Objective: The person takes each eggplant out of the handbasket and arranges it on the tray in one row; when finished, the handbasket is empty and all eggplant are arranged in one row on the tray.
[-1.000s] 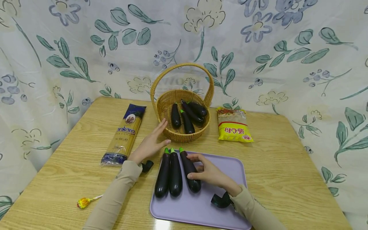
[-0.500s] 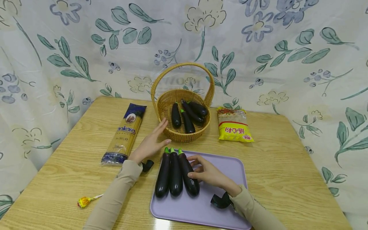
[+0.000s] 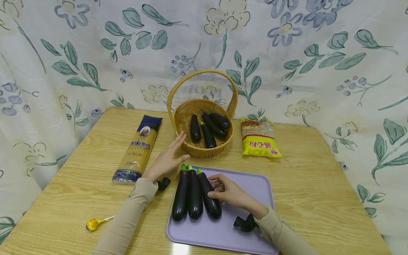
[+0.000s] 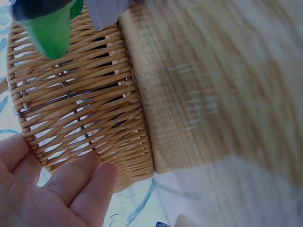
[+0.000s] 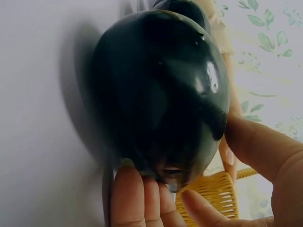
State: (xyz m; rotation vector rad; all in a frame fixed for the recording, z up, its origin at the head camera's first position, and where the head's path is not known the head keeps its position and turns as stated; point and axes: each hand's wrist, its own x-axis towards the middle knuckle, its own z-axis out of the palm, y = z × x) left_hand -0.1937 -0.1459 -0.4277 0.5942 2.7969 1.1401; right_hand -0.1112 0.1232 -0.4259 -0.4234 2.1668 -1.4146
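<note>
Three long dark eggplants with green stems lie side by side on the lilac tray. My right hand is at the rightmost eggplant, its thumb on the upper side and its fingers against the right flank. In the right wrist view that eggplant's rounded end fills the middle, touched by thumb and fingertips. My left hand has its fingers extended against the wicker basket; the left wrist view shows the fingertips on the woven wall. Several smaller eggplants lie in the basket.
A spaghetti packet lies left of the basket, and a yellow bag with Chinese lettering lies to its right. Near the left forearm is a lollipop. A floral curtain hangs behind the wooden table.
The rightmost eggplant has shifted slightly left toward the other two and its stem end has come a little nearer. My left hand stays at the basket.
</note>
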